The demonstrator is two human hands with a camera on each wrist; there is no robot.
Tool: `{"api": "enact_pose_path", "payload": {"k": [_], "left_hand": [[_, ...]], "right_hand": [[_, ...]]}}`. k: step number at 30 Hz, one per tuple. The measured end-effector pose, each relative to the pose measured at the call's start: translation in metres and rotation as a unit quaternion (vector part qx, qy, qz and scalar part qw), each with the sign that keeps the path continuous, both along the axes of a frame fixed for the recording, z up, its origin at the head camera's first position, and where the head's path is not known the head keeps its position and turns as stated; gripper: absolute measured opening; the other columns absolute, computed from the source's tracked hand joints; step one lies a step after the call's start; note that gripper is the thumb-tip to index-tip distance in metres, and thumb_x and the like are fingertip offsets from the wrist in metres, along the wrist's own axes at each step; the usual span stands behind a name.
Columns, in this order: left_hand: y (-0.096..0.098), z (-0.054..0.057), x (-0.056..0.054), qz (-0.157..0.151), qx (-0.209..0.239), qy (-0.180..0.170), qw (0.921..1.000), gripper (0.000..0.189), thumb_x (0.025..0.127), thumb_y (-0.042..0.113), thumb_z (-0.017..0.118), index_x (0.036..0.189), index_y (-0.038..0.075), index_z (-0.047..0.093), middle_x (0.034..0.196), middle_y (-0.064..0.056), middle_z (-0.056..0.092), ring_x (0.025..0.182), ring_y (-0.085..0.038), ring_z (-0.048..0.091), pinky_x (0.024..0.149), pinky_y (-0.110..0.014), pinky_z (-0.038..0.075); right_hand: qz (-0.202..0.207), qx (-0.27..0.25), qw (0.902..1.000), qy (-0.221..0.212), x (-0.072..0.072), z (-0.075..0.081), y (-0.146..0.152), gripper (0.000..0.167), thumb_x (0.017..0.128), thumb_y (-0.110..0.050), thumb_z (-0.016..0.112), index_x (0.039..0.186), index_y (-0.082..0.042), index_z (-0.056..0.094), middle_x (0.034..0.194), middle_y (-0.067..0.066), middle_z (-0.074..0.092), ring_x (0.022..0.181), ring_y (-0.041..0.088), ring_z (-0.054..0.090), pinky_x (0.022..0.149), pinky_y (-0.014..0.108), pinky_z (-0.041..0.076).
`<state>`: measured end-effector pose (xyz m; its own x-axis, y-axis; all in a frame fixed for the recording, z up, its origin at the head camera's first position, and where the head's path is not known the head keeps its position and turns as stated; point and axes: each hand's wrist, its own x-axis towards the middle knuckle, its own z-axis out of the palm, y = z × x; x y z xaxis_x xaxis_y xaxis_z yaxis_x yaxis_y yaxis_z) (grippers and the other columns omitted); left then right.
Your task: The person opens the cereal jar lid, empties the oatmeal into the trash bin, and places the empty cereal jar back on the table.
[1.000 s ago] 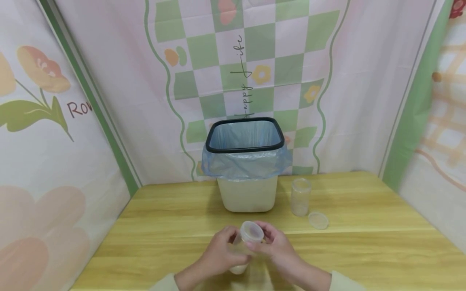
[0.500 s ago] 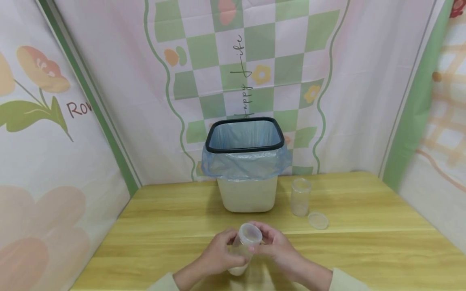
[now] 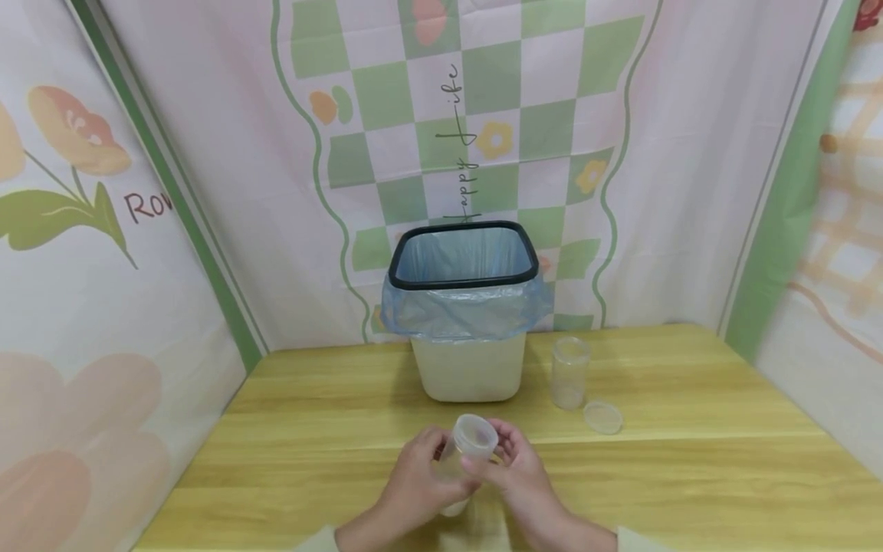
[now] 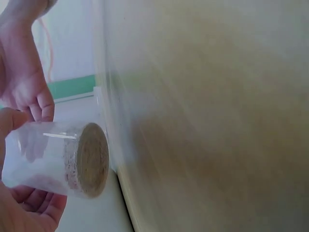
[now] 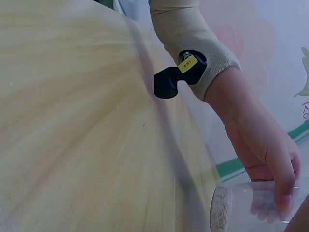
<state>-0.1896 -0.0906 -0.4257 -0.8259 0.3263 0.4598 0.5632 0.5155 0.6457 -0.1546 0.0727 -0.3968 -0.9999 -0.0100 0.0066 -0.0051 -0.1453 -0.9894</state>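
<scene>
Gripping a jar (image 4: 57, 155), left hand (image 3: 415, 479) and right hand (image 3: 521, 477), before lined bin (image 3: 469, 372), second jar (image 3: 569, 376), flat lid (image 3: 603, 418).

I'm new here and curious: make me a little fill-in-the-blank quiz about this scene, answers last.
1. The rim of the bin is coloured ____.
2. The bag folded over its outside is coloured ____.
3. The left hand and right hand hold one jar; counting the standing jar too, jars number ____.
4. From the person's side, the loose lid lies to the bin's ____.

Missing words: black; blue; two; right.
</scene>
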Motion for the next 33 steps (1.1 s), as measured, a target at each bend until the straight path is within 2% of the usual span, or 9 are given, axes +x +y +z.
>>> {"api": "enact_pose_path", "payload": {"k": [4, 9, 13, 18, 29, 33], "left_hand": [[0.003, -0.001, 0.003, 0.011, 0.003, -0.002, 0.9999, 0.039, 0.072, 0.038, 0.084, 0.093, 0.017, 0.059, 0.081, 0.004, 0.052, 0.073, -0.008, 0.047, 0.063, -0.021, 0.045], [0.003, -0.001, 0.005, 0.009, 0.002, -0.014, 0.9999, 0.039, 0.071, 0.034, 0.085, 0.095, 0.018, 0.058, 0.084, 0.002, 0.053, 0.076, -0.014, 0.05, 0.066, -0.021, 0.045], [0.003, -0.001, 0.006, 0.008, -0.002, -0.007, 0.9999, 0.039, 0.072, 0.035, 0.085, 0.096, 0.018, 0.059, 0.084, 0.004, 0.053, 0.076, -0.013, 0.05, 0.066, -0.021, 0.046], [0.002, -0.001, 0.005, 0.006, -0.007, -0.006, 0.9999, 0.041, 0.072, 0.036, 0.084, 0.098, 0.016, 0.06, 0.085, 0.004, 0.054, 0.077, -0.012, 0.051, 0.067, -0.021, 0.046], [0.001, -0.001, 0.003, 0.008, -0.001, -0.018, 0.9998, 0.041, 0.07, 0.035, 0.085, 0.097, 0.015, 0.062, 0.086, 0.005, 0.057, 0.077, -0.009, 0.052, 0.066, -0.021, 0.047], [0.001, -0.001, 0.003, 0.005, 0.002, -0.028, 0.9996, 0.041, 0.07, 0.035, 0.085, 0.098, 0.015, 0.062, 0.088, 0.001, 0.059, 0.078, -0.013, 0.054, 0.066, -0.022, 0.047]], "right_hand": [[-0.012, -0.001, 0.9999, -0.003, 0.001, 0.0, -0.003, 0.066, 0.082, -0.008, 0.075, 0.134, 0.005, 0.037, 0.134, 0.018, 0.048, 0.131, 0.04, 0.036, 0.108, 0.064, 0.021], [-0.015, -0.004, 0.9998, -0.01, 0.001, -0.002, -0.004, 0.064, 0.084, -0.009, 0.074, 0.134, 0.005, 0.037, 0.134, 0.017, 0.048, 0.131, 0.04, 0.034, 0.107, 0.065, 0.022], [-0.017, -0.006, 0.9998, -0.007, 0.0, -0.003, -0.004, 0.062, 0.084, -0.008, 0.073, 0.133, 0.005, 0.038, 0.135, 0.017, 0.049, 0.133, 0.041, 0.033, 0.106, 0.068, 0.018], [-0.012, -0.001, 0.9999, 0.0, 0.0, -0.004, -0.003, 0.06, 0.084, -0.01, 0.074, 0.132, 0.004, 0.04, 0.135, 0.016, 0.05, 0.133, 0.04, 0.034, 0.106, 0.068, 0.02], [0.02, 0.021, 0.9992, 0.027, -0.005, -0.004, 0.007, 0.058, 0.085, -0.013, 0.074, 0.135, -0.002, 0.047, 0.135, 0.011, 0.054, 0.129, 0.031, 0.044, 0.107, 0.06, 0.028], [0.027, 0.017, 0.9988, 0.037, -0.006, -0.004, 0.01, 0.06, 0.084, -0.008, 0.074, 0.138, -0.002, 0.047, 0.134, 0.012, 0.055, 0.127, 0.031, 0.046, 0.104, 0.047, 0.039]]}}
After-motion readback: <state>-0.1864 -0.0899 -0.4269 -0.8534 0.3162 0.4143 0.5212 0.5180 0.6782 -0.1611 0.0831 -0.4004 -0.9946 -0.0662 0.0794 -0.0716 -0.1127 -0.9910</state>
